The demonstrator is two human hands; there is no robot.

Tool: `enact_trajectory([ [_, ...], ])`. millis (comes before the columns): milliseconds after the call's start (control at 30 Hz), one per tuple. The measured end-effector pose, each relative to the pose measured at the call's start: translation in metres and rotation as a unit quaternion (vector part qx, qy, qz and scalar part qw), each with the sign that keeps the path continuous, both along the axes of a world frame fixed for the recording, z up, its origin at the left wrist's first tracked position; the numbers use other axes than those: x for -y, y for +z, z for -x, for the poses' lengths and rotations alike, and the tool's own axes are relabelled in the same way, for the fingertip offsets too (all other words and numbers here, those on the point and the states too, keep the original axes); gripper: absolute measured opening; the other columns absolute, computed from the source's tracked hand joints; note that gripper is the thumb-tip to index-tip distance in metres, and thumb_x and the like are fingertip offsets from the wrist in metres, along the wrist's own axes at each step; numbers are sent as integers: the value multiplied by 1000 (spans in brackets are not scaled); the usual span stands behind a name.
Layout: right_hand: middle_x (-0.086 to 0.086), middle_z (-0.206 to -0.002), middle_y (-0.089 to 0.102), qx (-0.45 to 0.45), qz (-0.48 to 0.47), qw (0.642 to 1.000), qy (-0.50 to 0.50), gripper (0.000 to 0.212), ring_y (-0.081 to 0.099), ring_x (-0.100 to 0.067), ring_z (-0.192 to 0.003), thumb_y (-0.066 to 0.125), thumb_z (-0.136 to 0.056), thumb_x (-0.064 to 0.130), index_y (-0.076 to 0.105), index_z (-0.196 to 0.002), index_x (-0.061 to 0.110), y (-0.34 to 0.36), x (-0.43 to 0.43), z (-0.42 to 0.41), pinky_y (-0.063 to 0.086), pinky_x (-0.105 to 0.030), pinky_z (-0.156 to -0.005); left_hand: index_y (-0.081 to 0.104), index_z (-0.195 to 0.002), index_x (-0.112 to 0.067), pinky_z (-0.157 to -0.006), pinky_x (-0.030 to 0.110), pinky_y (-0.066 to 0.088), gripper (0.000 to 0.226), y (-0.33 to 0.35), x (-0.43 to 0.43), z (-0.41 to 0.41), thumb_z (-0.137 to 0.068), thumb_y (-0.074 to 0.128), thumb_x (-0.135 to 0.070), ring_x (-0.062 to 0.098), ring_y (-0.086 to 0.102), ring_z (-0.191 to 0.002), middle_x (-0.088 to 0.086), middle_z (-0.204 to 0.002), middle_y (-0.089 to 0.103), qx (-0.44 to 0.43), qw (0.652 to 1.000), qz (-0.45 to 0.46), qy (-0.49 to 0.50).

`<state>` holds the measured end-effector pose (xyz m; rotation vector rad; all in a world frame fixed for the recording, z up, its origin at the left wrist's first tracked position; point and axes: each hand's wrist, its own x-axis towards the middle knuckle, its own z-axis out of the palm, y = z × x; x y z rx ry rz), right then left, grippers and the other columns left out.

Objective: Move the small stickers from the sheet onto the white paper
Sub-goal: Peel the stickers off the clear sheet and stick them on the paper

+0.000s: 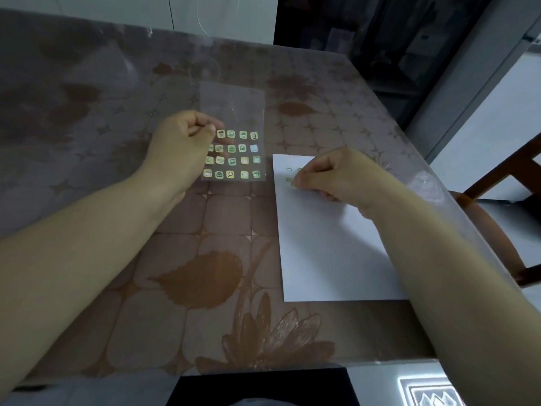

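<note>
A clear sticker sheet [234, 112] lies on the table with several small green and yellow stickers [231, 155] in rows on its near half. My left hand [181, 142] rests on the sheet's left edge, fingers curled, thumb and fingertips pressed together. The white paper [328, 253] lies to the right. Small stickers [289, 169] sit near its top left corner. My right hand [339, 177] is over that corner, fingertips pinching a small sticker [292, 183] against the paper.
The table [205, 259] has a brown flower-pattern cloth under a clear cover. A wooden chair [497, 206] stands past the right edge. The near table edge runs just below my forearms.
</note>
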<state>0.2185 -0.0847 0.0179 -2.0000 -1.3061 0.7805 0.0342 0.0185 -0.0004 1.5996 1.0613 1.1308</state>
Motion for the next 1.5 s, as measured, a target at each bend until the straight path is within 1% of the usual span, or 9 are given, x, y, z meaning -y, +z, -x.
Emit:
enact_trajectory([
  [167, 4, -72, 67, 25, -14, 1000, 6, 5, 56, -8, -66, 75, -74, 20, 74, -76, 16, -3, -1, 6, 44, -21, -62, 59, -76, -24, -54, 15, 47, 27, -1, 3, -2, -93, 45, -8, -4, 58, -52, -11, -66, 64, -12, 1000, -10, -10],
  [467, 6, -62, 62, 33, -24, 999, 3, 6, 54, -9, -62, 77, -70, 15, 72, -68, 15, -5, -5, 8, 43, -22, -60, 59, -78, -23, -61, 21, 48, 26, -2, 4, -2, -93, 45, -8, -2, 59, -56, -8, -71, 65, -18, 999, -7, -31],
  [700, 6, -67, 49, 41, 24, 998, -28, 30, 44, -9, -58, 82, -66, 20, 53, -71, 18, -2, -13, 1, 37, -21, -53, 59, -79, -20, -53, 13, 49, 25, 0, 8, -3, -94, 43, -6, -2, 61, -54, -12, -59, 67, -6, 998, 16, -58],
  [800, 6, -59, 47, 53, -29, 997, -39, 24, 42, -8, -53, 71, -79, 27, 51, -70, 16, -7, -12, 4, 34, -19, -48, 59, -80, -18, -54, 16, 49, 21, 1, 11, -4, -92, 47, -6, 0, 62, -57, -7, -69, 68, 14, 997, 40, -65],
  [900, 8, -58, 49, 77, -148, 986, -30, 23, 43, -6, -53, 65, -83, 34, 54, -73, 16, -8, -11, 13, 35, -14, -49, 59, -82, -15, -51, 12, 46, 14, 3, 13, -4, -89, 54, -5, -2, 62, -55, -11, -58, 68, 44, 993, 73, -87],
  [1033, 12, -51, 38, 87, -291, 953, 9, 7, 38, -4, -49, 66, -83, 19, 60, -79, 17, -5, -11, 22, 31, -10, -52, 61, -80, -18, -60, 16, 48, 12, 4, 19, -5, -86, 59, -8, 4, 62, -63, -7, -69, 68, 49, 987, 85, -126],
  [1200, 18, -70, 40, 155, -357, 920, 38, 14, 43, 3, -61, 71, -78, 19, 71, -92, 18, -12, -14, 29, 35, -8, -58, 63, -84, -16, -68, 19, 51, 13, 7, 30, -10, -87, 57, -5, 6, 65, -66, -5, -71, 71, 81, 973, 101, -192],
  [1400, 17, -72, 39, 157, -359, 919, 37, 20, 46, 8, -62, 72, -78, 22, 73, -97, 21, -16, -14, 30, 34, -8, -56, 60, -109, -8, -86, 28, 51, 24, 9, 37, -11, -90, 47, 2, 13, 65, -89, 10, -101, 68, 74, 961, 121, -237],
  [1500, 16, -72, 39, 153, -364, 918, 37, 18, 46, 8, -61, 71, -77, 23, 74, -94, 20, -16, -14, 32, 32, -9, -54, 51, -120, -5, -83, 23, 52, 32, 8, 36, -12, -90, 47, 4, 8, 65, -82, 6, -92, 67, 85, 962, 119, -229],
])
